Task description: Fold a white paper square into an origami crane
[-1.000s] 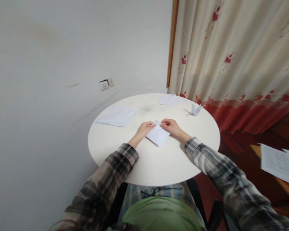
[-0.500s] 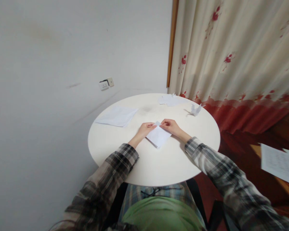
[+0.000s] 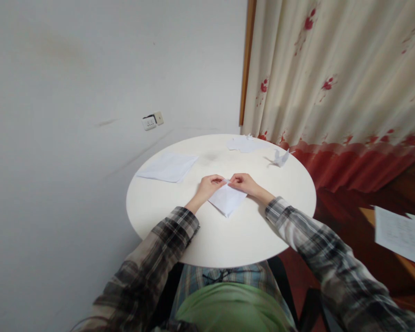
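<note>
A folded white sheet of paper (image 3: 227,200), diamond-shaped, rests on the round white table (image 3: 207,244) with one corner pointing toward me. My left hand (image 3: 210,185) pinches its far corner from the left side. From the right, my right hand (image 3: 244,182) pinches the same far corner, its fingertips close to those of the left. The fingers hide most of that tip, which looks bent over.
To the left lies a stack of white paper (image 3: 169,167). A folded paper crane (image 3: 280,158) stands at the right, with more paper pieces (image 3: 245,144) at the far edge. Beyond are a wall and a curtain (image 3: 332,92). Printed sheets (image 3: 397,233) lie low at the right.
The fingertips of both hands have come closer together over the paper's far corner, and that tip no longer sticks up as far. The near corner has shifted slightly toward me.
</note>
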Available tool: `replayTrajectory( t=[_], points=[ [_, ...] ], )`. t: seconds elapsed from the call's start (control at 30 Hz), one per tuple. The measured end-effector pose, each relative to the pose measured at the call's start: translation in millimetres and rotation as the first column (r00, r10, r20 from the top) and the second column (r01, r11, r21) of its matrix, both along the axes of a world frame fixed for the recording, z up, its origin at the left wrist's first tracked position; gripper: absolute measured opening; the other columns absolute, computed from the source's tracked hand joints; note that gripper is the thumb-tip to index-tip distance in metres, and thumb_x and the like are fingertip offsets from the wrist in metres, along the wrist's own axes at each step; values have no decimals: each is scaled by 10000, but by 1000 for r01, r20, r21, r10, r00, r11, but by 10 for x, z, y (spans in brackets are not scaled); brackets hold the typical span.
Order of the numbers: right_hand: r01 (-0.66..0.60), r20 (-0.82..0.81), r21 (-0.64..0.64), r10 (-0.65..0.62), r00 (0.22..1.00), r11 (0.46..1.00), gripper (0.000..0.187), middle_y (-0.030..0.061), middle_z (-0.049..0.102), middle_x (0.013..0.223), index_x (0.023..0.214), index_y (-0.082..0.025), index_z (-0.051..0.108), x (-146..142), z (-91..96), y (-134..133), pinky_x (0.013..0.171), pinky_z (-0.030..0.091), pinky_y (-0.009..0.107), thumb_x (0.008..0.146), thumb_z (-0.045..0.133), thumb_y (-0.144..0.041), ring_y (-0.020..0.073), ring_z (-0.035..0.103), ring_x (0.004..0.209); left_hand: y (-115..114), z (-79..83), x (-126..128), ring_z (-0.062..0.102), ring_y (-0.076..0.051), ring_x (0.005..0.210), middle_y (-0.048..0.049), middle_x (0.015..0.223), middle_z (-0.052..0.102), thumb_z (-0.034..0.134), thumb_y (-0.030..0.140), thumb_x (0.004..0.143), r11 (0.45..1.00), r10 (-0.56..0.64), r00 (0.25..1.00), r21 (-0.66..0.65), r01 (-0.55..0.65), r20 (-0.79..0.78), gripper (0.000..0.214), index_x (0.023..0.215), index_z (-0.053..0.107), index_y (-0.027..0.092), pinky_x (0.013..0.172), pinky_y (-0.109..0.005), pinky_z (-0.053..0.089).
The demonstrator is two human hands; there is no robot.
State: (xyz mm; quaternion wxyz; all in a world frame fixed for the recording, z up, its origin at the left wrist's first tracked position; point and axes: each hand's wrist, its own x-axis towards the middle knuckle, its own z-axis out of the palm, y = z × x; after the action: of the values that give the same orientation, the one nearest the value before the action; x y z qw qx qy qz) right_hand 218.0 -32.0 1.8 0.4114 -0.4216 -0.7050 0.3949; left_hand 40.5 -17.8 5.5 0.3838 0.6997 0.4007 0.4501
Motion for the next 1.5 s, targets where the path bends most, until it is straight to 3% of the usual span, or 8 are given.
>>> replayTrajectory(
  t=[0.87,1.27,1.5],
  points=[
    [-19,10,-10,19,1000,1000,245,-38,495,549,693,-136,556,-4,-27,18,423,290,180,646,603,-372,59,407,462,82,-82,-18,576,-141,653,-41,728,663,661,334,608,999,43,997,33,-41,-61,258,772,660,135,624,-248,449],
    [-29,13,15,28,1000,999,224,-43,480,546,694,-135,555,-4,-30,1,427,280,175,658,600,-352,56,398,465,75,-58,-31,579,-140,670,-25,702,654,621,344,659,997,5,997,83,2,-83,202,694,639,147,642,-246,440],
    [54,23,79,-56,998,995,209,-30,514,567,690,-142,569,4,-52,46,442,299,177,666,589,-348,66,423,489,99,-97,-14,573,-144,672,-29,720,643,633,371,626,998,-68,998,-12,68,2,254,737,625,142,627,-244,433]
  ],
)
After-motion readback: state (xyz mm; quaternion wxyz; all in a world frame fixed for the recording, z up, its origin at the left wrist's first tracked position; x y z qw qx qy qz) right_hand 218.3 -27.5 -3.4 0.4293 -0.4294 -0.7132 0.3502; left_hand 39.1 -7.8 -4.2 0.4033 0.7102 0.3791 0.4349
